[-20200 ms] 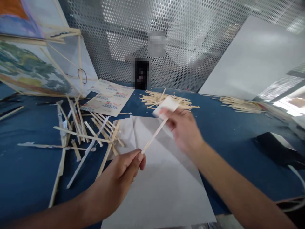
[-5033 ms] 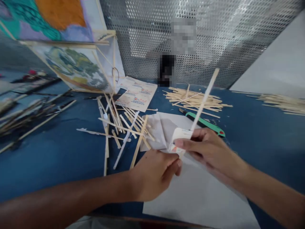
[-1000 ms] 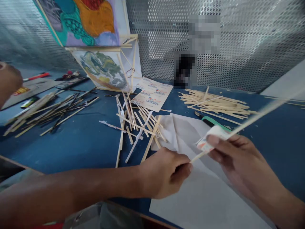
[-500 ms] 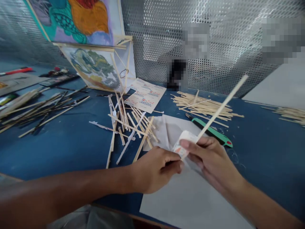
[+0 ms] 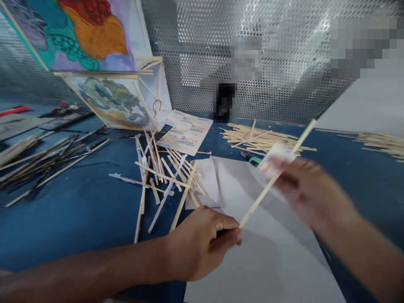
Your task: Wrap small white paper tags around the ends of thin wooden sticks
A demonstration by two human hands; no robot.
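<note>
Left hand (image 5: 202, 242) pinches wooden stick (image 5: 274, 174) at lower end. Right hand (image 5: 303, 185), blurred, fingers clamping white pad (image 5: 273, 158), has slid up-stick, near table (image 5: 78, 210) front edge.

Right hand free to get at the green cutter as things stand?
Likely within reach, but not free. The green cutter lies just beside the right hand, nothing between. That hand's grip is full, though: a white scrap wrapped on the stick, whose near end the left hand pinches.
</note>
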